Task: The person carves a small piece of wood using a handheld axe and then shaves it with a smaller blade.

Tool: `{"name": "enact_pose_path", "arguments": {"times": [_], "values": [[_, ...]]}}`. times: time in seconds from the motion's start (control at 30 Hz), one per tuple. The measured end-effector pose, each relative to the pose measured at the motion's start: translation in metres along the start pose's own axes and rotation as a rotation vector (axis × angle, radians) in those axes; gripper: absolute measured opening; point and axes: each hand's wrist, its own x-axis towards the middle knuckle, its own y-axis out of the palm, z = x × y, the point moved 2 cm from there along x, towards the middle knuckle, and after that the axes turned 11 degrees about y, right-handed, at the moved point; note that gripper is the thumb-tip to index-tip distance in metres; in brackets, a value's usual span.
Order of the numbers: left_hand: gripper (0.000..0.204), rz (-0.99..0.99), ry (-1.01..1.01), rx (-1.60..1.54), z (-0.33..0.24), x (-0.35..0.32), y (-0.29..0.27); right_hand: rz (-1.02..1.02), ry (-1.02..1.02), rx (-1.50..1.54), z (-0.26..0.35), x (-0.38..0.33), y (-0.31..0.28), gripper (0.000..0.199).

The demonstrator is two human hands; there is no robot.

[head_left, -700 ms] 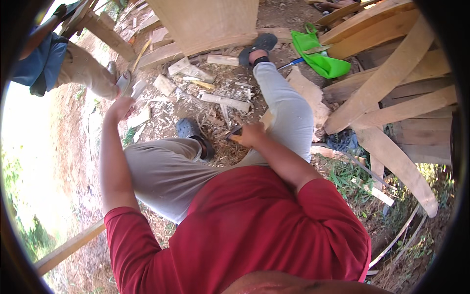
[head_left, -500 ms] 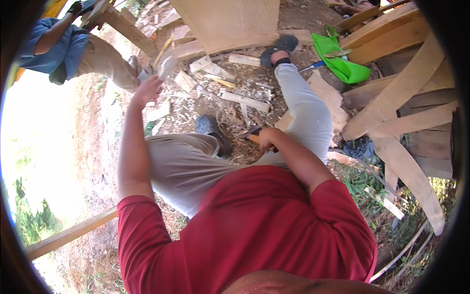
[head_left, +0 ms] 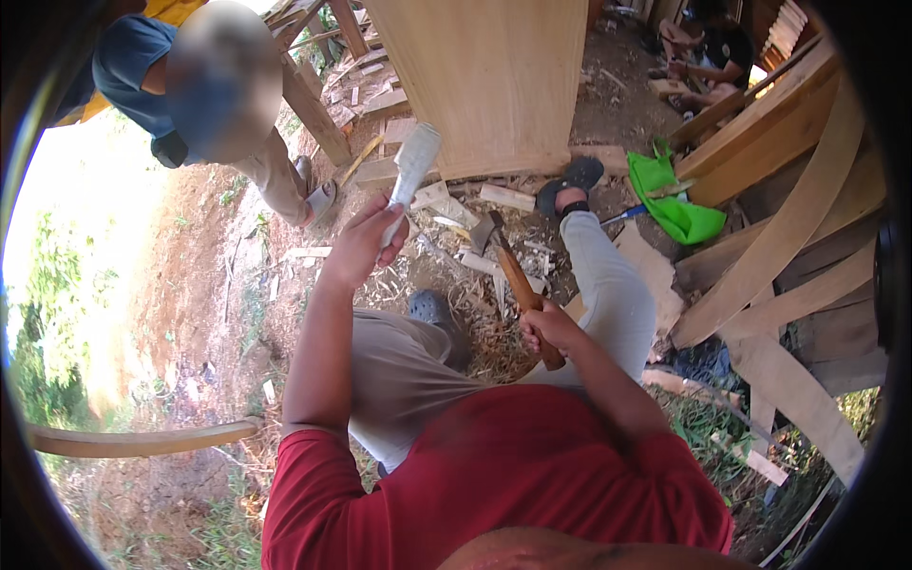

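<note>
A: Why hold 'em like that?
B: Right hand (head_left: 547, 331) at 1 o'clock is wrapped low around the hatchet-like tool (head_left: 517, 277) — probably for leverage. Left hand (head_left: 369, 243), farther out at 11, grips the pale paddle-shaped piece (head_left: 415, 169) by its narrow end, likely leaving the wide end clear.
A: And the green bag (head_left: 689, 220)?
B: Way past, 1 o'clock, by the timber (head_left: 750, 128) — maybe dodging shavings (head_left: 489, 340) lol.

The dirt ground (head_left: 176, 313) is littered with wood shavings (head_left: 494, 334) and washed in harsh daylight at left; curved planks (head_left: 801, 228) are piled at right near green grass (head_left: 698, 427).
</note>
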Motion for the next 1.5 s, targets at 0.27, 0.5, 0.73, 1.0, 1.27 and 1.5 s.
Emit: {"name": "enact_pose_path", "arguments": {"times": [0.27,0.5,0.73,1.0,1.27,1.5], "values": [[0.034,0.076,0.089,-0.301,0.008,-0.005,0.007,-0.157,-0.736,-0.179,0.089,-0.055,0.035,0.019],[0.032,0.069,0.08,-0.505,0.017,-0.003,0.007,-0.597,-0.836,-0.516,0.13,-0.082,0.056,0.018],[0.029,0.113,-0.035,-0.485,0.02,-0.007,0.018,-0.606,-1.044,-1.006,0.131,-0.116,0.11,0.041],[0.027,0.04,-0.113,-0.302,0.018,-0.02,0.027,-0.685,-1.079,-1.308,0.14,-0.108,0.151,0.049],[0.029,0.044,-0.089,-0.179,0.013,-0.018,0.028,-0.644,-1.018,-1.244,0.129,-0.109,0.14,0.049],[0.034,-0.273,-0.051,-0.308,0.036,-0.01,0.001,-0.615,-0.695,-1.18,0.083,-0.094,0.097,0.052]]}}
